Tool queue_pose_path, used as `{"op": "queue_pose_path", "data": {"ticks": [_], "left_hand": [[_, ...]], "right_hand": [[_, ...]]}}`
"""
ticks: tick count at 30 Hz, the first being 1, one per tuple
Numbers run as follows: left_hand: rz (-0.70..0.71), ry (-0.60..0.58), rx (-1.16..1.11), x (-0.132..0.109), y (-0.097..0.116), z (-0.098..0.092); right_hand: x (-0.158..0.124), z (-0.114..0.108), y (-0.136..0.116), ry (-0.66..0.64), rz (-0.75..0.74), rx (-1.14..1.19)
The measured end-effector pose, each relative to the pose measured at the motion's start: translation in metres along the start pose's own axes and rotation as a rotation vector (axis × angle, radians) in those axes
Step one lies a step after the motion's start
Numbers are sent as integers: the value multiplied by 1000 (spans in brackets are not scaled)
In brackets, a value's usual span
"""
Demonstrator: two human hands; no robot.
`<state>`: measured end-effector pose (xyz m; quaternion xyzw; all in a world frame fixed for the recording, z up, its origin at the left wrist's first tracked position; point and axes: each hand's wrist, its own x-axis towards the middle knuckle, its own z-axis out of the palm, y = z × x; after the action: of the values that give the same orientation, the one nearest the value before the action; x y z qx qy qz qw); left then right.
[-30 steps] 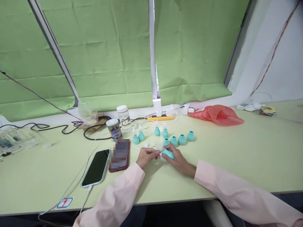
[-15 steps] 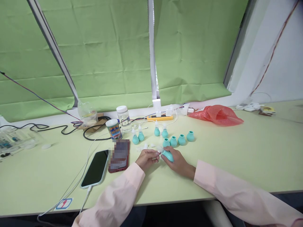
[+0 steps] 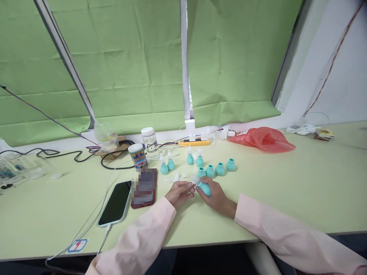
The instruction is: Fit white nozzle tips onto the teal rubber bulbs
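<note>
My right hand [image 3: 215,195] is wrapped round a teal rubber bulb [image 3: 204,188], its mouth tilted toward my left hand. The fingers of my left hand [image 3: 181,193] pinch a small whitish piece at the bulb's mouth; its exact shape is too small to make out. Just beyond my hands, several open teal bulbs [image 3: 220,169] stand in a row. Farther back and to the left are bulbs with clear pointed nozzles [image 3: 190,156] on top, standing upright. Small clear plastic parts [image 3: 176,177] lie on the table beyond my left hand.
Two phones [image 3: 115,204] lie left of my hands, one with a charging cable [image 3: 103,238]. A labelled can [image 3: 138,156] and a clear jar [image 3: 149,140] stand behind them. A yellow power strip [image 3: 194,143] and a red plastic bag [image 3: 262,140] lie along the wall.
My hands stay almost in place. The bulb in my right hand shows slightly rounder than before, and my left fingers have shifted a little at its mouth.
</note>
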<state>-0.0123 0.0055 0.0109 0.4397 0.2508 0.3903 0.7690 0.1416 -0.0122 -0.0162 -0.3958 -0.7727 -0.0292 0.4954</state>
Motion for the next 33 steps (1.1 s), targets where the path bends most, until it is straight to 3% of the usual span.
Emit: {"op": "queue_pose_path", "data": {"ticks": [4,9,12,16,20,23,28,33], "left_hand": [[16,10,31,-2,2,2],[109,110,200,-4,3,4],[279,259,422,-4,1,7],[627,426,851,-8,-4,11],[950,440,1157,-10,-6,11],[1110,428,1286,-7,-6,9],[1195,374,1522,-4,-6,5],[1227,389,1698,-6,-7,4]], "right_hand": [[0,1,3,-12,-27,-27],[2,-1,-1,-32,60,54],[5,-5,-7,-52,155,133],[10,-11,-14,-106,242,228],[11,-11,-17,-112,301,320],[10,-7,-19,-101,371,417],[9,1,-27,-120,556,745],[11,2,-34,-88,618,860]]}}
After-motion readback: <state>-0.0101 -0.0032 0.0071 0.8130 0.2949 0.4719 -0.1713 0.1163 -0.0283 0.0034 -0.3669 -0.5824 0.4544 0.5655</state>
